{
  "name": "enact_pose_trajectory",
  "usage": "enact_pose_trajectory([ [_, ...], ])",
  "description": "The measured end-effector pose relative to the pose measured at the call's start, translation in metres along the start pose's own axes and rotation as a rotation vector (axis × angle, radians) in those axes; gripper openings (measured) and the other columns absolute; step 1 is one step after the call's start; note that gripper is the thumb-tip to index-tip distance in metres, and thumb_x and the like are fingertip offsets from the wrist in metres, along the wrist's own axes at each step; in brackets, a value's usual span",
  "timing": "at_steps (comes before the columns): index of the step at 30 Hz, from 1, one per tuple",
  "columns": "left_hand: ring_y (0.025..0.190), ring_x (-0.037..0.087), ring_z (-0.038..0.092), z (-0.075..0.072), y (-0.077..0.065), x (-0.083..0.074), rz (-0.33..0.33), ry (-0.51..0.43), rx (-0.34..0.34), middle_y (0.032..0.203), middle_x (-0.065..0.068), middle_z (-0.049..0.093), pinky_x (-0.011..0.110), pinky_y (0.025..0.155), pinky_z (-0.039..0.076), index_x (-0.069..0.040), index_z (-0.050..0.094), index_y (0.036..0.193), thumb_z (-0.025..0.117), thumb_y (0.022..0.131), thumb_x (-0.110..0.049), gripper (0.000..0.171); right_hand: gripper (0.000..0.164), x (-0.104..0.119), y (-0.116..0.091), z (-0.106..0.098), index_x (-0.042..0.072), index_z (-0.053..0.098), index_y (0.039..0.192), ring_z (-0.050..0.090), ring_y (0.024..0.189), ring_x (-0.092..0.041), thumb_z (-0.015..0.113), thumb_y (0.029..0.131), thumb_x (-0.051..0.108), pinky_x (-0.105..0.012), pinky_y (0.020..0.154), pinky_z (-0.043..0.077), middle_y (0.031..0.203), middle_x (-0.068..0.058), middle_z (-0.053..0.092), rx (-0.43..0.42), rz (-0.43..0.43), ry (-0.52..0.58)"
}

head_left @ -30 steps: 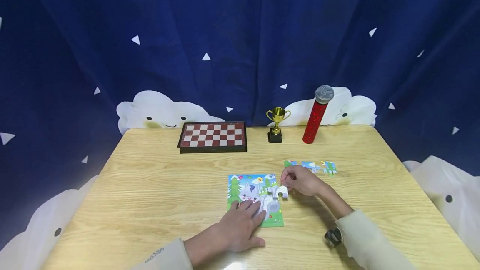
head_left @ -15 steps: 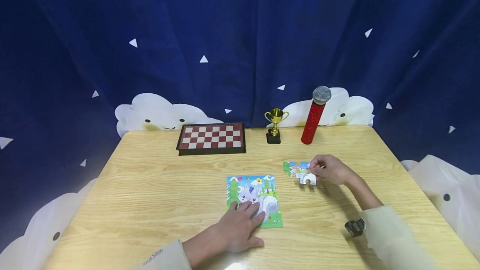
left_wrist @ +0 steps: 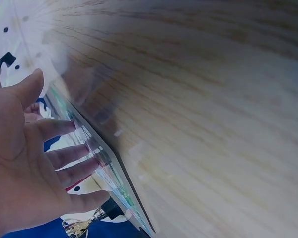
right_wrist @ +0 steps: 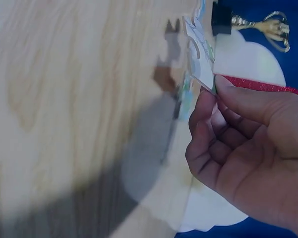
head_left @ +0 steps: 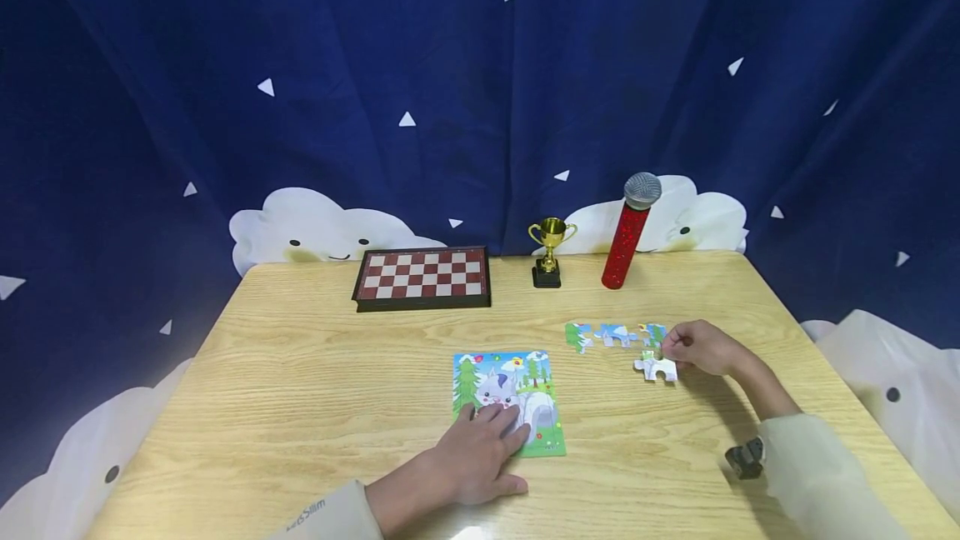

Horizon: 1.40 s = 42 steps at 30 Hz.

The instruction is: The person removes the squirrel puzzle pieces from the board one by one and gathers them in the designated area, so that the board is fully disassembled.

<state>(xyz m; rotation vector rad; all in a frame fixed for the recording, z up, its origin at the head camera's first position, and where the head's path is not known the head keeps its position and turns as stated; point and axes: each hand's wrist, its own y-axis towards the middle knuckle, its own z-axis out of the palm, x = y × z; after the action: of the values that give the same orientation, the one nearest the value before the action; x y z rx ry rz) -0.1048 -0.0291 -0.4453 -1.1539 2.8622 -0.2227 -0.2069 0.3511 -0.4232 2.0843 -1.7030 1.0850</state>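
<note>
A square picture puzzle (head_left: 467,375) with a grey-white animal and green trees lies on the table. My left hand (head_left: 480,452) rests on its lower left part, fingers spread. The left wrist view shows the same hand (left_wrist: 44,153) with its fingertips on the puzzle. Off to the right, my right hand (head_left: 703,347) pinches a white puzzle piece (head_left: 657,367) between thumb and forefinger. That piece (right_wrist: 202,62) is above the table in the right wrist view, its shadow falling below. Just behind it lie loose puzzle pieces (head_left: 617,334) in a row.
A chessboard (head_left: 422,275) stands at the back of the wooden table (head_left: 315,390). Right of it are a small gold trophy cup (head_left: 550,250) and a red microphone (head_left: 627,236). A dark blue curtain (head_left: 450,65) hangs behind.
My right hand has carried the white piece from the puzzle's right edge rightward to the loose pieces. The left hand has stayed on the puzzle.
</note>
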Motion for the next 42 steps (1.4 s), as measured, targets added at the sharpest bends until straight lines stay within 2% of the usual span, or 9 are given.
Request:
enact_pose_trajectory([
  [5, 0.136, 0.024, 0.039, 0.000, 0.000, 0.000, 0.002, 0.010, 0.000, 0.149, 0.003, 0.039, 0.052, 0.105, 0.038, -0.023, 0.041, 0.144, 0.043, 0.089, -0.065, 0.070, 0.012, -0.014, -0.002, -0.001, -0.008, 0.059, 0.090, 0.049, 0.065, -0.013, 0.048, 0.089, -0.004, -0.025, 0.055, 0.045, 0.075, -0.004, 0.054, 0.001, 0.042, 0.029],
  [12, 0.136, 0.024, 0.039, 0.000, 0.000, 0.000, 0.005, 0.013, 0.001, 0.149, 0.003, 0.039, 0.052, 0.105, 0.038, -0.023, 0.040, 0.145, 0.042, 0.088, -0.066, 0.071, 0.012, -0.024, -0.001, 0.000, -0.009, 0.061, 0.092, 0.048, 0.065, -0.013, 0.051, 0.088, -0.003, -0.024, 0.054, 0.042, 0.073, -0.002, 0.055, -0.026, 0.092, 0.037],
  [22, 0.135, 0.025, 0.040, 0.000, 0.000, -0.004, 0.005, 0.042, 0.002, 0.149, 0.005, 0.040, 0.046, 0.104, 0.039, -0.021, 0.041, 0.143, 0.039, 0.088, -0.069, 0.073, 0.010, -0.026, 0.006, 0.003, -0.002, 0.066, 0.089, 0.049, 0.069, -0.014, 0.058, 0.088, 0.002, -0.025, 0.058, 0.042, 0.078, -0.003, 0.061, -0.090, 0.136, -0.087],
  [26, 0.138, 0.025, 0.037, -0.002, -0.002, -0.003, -0.003, 0.021, 0.027, 0.151, 0.004, 0.037, 0.047, 0.106, 0.038, -0.022, 0.039, 0.145, 0.039, 0.089, -0.068, 0.073, 0.009, -0.019, 0.006, 0.002, 0.001, 0.066, 0.090, 0.048, 0.071, -0.014, 0.058, 0.089, 0.006, -0.026, 0.060, 0.040, 0.082, -0.004, 0.063, -0.106, 0.126, -0.122],
  [32, 0.139, 0.024, 0.036, -0.006, -0.003, 0.000, -0.003, -0.021, 0.043, 0.152, 0.005, 0.036, 0.047, 0.107, 0.038, -0.021, 0.039, 0.145, 0.037, 0.090, -0.067, 0.072, 0.009, 0.000, 0.010, 0.009, 0.002, 0.066, 0.089, 0.052, 0.068, -0.014, 0.059, 0.090, 0.008, -0.026, 0.055, 0.042, 0.077, -0.005, 0.062, -0.116, 0.025, -0.118],
  [39, 0.138, 0.020, 0.038, -0.008, -0.004, 0.004, -0.006, -0.050, 0.029, 0.151, 0.005, 0.037, 0.048, 0.105, 0.039, -0.018, 0.040, 0.144, 0.039, 0.091, -0.065, 0.071, 0.010, 0.038, 0.023, 0.034, 0.003, 0.066, 0.092, 0.056, 0.071, -0.017, 0.057, 0.091, 0.007, -0.027, 0.059, 0.046, 0.080, -0.006, 0.063, -0.084, -0.022, -0.070],
  [42, 0.141, 0.021, 0.035, -0.008, -0.007, 0.006, -0.015, -0.078, 0.042, 0.153, 0.006, 0.034, 0.049, 0.106, 0.038, -0.019, 0.039, 0.145, 0.039, 0.091, -0.064, 0.071, 0.009, 0.054, 0.030, 0.048, 0.003, 0.066, 0.091, 0.058, 0.070, -0.018, 0.058, 0.090, 0.006, -0.025, 0.057, 0.045, 0.080, -0.007, 0.064, -0.076, -0.082, -0.034],
])
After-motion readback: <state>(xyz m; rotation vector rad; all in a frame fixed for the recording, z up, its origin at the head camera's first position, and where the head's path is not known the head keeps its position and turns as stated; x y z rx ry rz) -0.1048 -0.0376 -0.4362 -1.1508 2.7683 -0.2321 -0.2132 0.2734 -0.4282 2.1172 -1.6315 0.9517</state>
